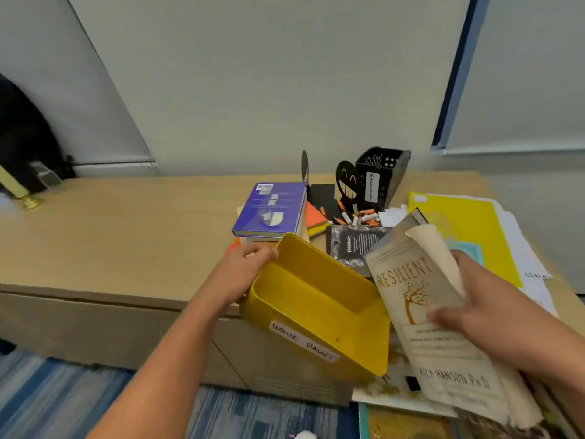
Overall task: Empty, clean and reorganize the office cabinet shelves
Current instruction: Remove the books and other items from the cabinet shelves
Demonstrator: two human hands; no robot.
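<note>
The right hand [481, 308], nearest the camera, has its grip closed on a cream paperback titled RESILIENT [424, 315], thumb across the cover, above papers at the cabinet's front edge. The left hand [243, 274] grips the far end wall of an empty yellow bin [319, 308] with a white handwritten label, tilted over the tabletop [126, 229] edge. Behind lie a purple book [270, 209], loose batteries [361, 217], a black mesh basket [383, 175] and a yellow folder [468, 229].
</note>
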